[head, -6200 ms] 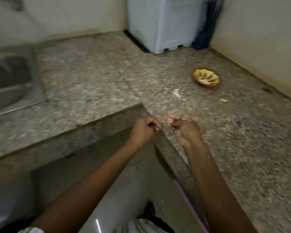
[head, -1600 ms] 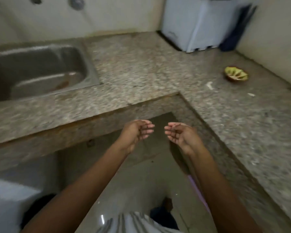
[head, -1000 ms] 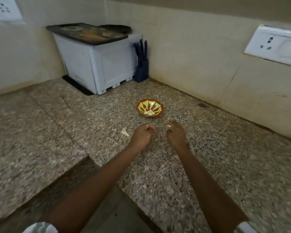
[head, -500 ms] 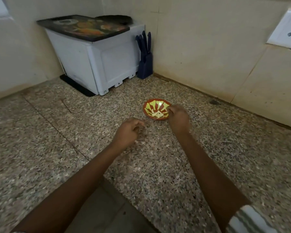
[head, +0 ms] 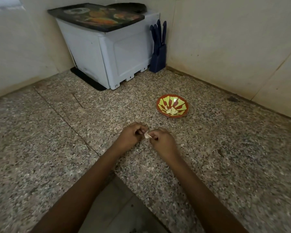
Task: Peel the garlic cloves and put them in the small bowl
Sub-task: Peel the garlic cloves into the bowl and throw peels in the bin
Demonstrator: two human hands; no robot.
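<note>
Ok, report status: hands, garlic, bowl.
Left hand and right hand pinch one garlic clove. Peeled cloves in small bowl. Path clear.

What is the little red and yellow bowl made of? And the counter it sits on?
The bowl looks like glazed ceramic, or perhaps glossy plastic: a bright highlight shines on its painted inside. The counter looks like polished stone, likely granite: it is speckled all over in grey, brown and black, with thin straight seams between slabs.
</note>
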